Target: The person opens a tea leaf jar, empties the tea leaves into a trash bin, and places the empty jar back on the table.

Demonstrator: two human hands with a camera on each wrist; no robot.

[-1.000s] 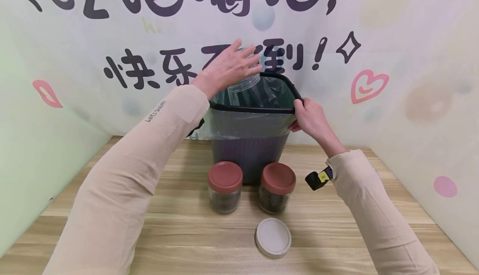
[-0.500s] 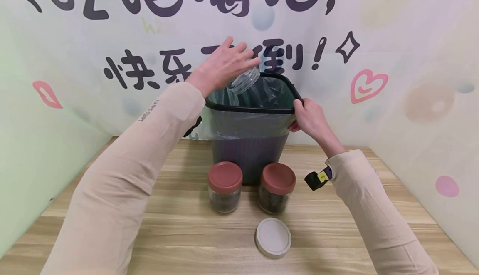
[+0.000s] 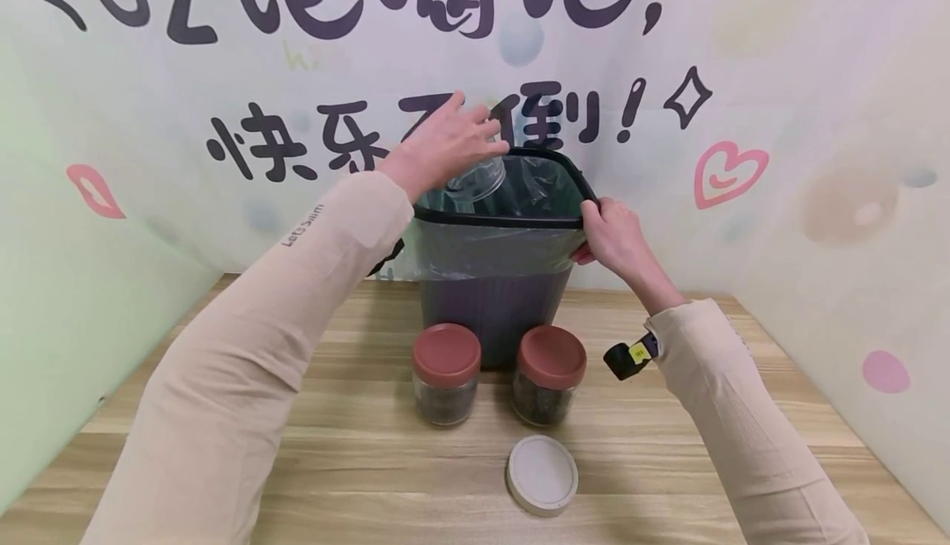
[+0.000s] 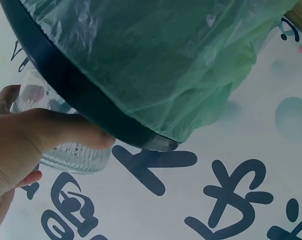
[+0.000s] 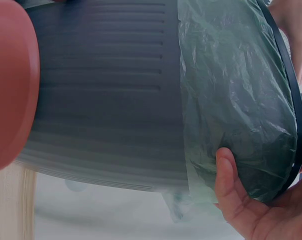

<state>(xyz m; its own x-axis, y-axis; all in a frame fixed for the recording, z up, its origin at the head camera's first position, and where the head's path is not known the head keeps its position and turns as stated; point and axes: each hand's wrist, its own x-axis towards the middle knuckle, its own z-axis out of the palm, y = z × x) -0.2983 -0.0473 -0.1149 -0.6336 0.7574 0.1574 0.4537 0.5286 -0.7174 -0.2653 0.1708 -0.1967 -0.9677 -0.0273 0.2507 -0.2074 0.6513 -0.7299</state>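
In the head view my left hand (image 3: pixel 449 145) grips a clear glass jar (image 3: pixel 478 180) from above. The jar is tipped with its mouth downward over the opening of a dark trash can (image 3: pixel 493 306). Ribbed glass shows on the jar (image 4: pixel 78 157) in the left wrist view; I cannot tell if anything is inside. A thin green bin liner (image 3: pixel 505 250) is folded over the can's black rim. My right hand (image 3: pixel 619 236) holds that rim at its right corner, thumb on top and fingers against the liner (image 5: pixel 236 100) outside.
Two glass jars with red lids and dark contents, a left jar (image 3: pixel 447 372) and a right jar (image 3: pixel 552 372), stand before the can. A round white lid (image 3: pixel 543 475) lies nearer on the wooden table (image 3: pixel 371 462). A printed cloth wall (image 3: pixel 801 116) rises behind.
My left hand has rocked the jar to a different tilt and back, and now sits slightly lower over the can. My right hand stays on the rim.
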